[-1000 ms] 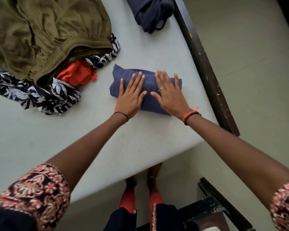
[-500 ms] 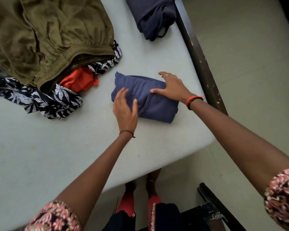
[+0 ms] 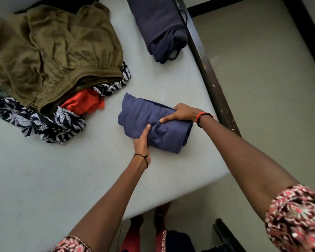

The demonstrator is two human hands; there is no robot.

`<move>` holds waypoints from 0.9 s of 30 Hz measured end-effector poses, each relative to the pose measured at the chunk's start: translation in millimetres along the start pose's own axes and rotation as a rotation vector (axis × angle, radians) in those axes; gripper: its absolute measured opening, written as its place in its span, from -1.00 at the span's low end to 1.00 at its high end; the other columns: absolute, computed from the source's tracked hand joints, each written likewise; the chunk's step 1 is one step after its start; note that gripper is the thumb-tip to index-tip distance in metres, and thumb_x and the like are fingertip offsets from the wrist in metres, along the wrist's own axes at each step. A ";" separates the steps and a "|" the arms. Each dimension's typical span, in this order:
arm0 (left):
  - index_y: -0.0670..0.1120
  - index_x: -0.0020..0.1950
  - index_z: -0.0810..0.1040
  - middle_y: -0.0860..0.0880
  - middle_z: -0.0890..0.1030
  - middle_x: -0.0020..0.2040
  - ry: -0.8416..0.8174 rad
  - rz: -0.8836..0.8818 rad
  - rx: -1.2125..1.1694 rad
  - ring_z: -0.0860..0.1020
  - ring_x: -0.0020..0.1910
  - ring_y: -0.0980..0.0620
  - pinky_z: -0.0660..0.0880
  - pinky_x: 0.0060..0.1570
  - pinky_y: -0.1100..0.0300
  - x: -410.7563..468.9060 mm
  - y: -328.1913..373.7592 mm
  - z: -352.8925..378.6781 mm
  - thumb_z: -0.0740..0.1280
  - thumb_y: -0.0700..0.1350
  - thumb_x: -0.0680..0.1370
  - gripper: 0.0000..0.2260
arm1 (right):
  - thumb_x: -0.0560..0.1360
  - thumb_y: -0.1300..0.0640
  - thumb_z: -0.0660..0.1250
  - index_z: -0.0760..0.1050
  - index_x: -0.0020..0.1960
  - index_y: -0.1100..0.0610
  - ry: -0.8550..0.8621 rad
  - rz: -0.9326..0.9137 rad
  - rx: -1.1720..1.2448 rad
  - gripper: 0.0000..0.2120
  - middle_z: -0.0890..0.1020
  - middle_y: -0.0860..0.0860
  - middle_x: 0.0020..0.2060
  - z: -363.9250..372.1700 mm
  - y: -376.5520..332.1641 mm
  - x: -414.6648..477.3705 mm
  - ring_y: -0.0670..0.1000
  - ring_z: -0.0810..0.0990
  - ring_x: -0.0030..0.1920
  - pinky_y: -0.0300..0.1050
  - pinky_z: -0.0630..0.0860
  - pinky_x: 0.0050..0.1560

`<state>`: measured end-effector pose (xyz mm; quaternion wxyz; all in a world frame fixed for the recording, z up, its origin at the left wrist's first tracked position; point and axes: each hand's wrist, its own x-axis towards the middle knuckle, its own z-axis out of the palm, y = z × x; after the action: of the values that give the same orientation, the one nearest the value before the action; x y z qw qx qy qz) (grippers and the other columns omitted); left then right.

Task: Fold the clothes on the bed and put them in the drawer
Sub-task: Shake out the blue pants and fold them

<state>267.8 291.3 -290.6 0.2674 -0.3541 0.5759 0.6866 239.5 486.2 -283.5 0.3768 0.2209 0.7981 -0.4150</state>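
Note:
A folded blue garment (image 3: 162, 122) lies on the pale grey bed (image 3: 44, 179) near its right edge. My left hand (image 3: 142, 140) grips the garment's near edge, thumb on top and fingers tucked under. My right hand (image 3: 182, 113) grips its far right end, thumb on top. A heap of unfolded clothes lies at the upper left: an olive garment (image 3: 53, 51), a red piece (image 3: 84, 102) and a black-and-white leaf-print cloth (image 3: 44, 122). A folded dark navy garment (image 3: 158, 28) sits at the top of the bed. No drawer is in view.
The bed's dark wooden side rail (image 3: 207, 73) runs along the right of the mattress. Beyond it is bare beige floor (image 3: 262, 88). My feet (image 3: 149, 220) stand at the bed's near corner, beside a dark wooden piece (image 3: 225, 235) at the bottom right.
My hands pressed flat on the blue garment a second ago. They have since slid to its near edge and right end and curled round it.

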 end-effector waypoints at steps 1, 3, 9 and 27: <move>-0.13 0.34 0.45 -0.03 0.56 0.24 0.013 0.015 0.004 0.53 0.19 -0.02 0.44 0.29 -0.01 1.4 0.9 1.8 0.47 -0.06 0.42 -0.48 | 0.13 -0.37 0.51 0.54 -0.22 0.12 0.003 -0.006 0.063 -0.43 0.64 -0.01 -0.27 0.0 2.1 -5.1 0.01 0.60 -0.25 -0.13 0.46 -0.22; -0.13 0.32 0.46 -0.03 0.58 0.22 -0.015 0.035 -0.022 0.54 0.18 -0.03 0.45 0.27 -0.03 -0.3 4.3 6.4 0.47 -0.10 0.43 -0.51 | 0.22 -0.29 0.51 0.59 -0.15 0.12 -0.004 -0.019 0.193 -0.50 0.68 0.00 -0.22 -0.2 7.3 -18.3 -0.02 0.62 -0.23 -0.18 0.50 -0.19; -0.01 0.40 0.34 0.02 0.49 0.30 -0.254 0.137 0.146 0.50 0.23 -0.02 0.50 0.21 -0.04 -4.9 27.6 33.9 0.46 -0.11 0.44 -0.43 | 0.28 -0.23 0.51 0.60 0.04 0.22 0.129 -0.007 0.513 -0.43 0.70 0.08 -0.09 -10.8 34.4 -50.0 0.05 0.67 -0.07 -0.03 0.58 0.03; -0.18 0.36 0.35 -0.11 0.45 0.34 -0.363 -0.083 0.619 0.46 0.15 -0.06 0.39 0.01 0.06 1.2 9.2 99.8 0.37 -0.11 0.53 -0.56 | 0.15 -0.45 0.40 0.48 0.23 0.21 0.640 0.095 0.655 -0.09 0.61 0.12 0.13 -20.7 76.3 -9.2 0.07 0.59 0.14 0.02 0.51 0.20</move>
<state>242.2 387.3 -277.4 0.4877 -0.1518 0.6847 0.5200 287.3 545.6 -306.4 0.0404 0.4818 0.6900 -0.5386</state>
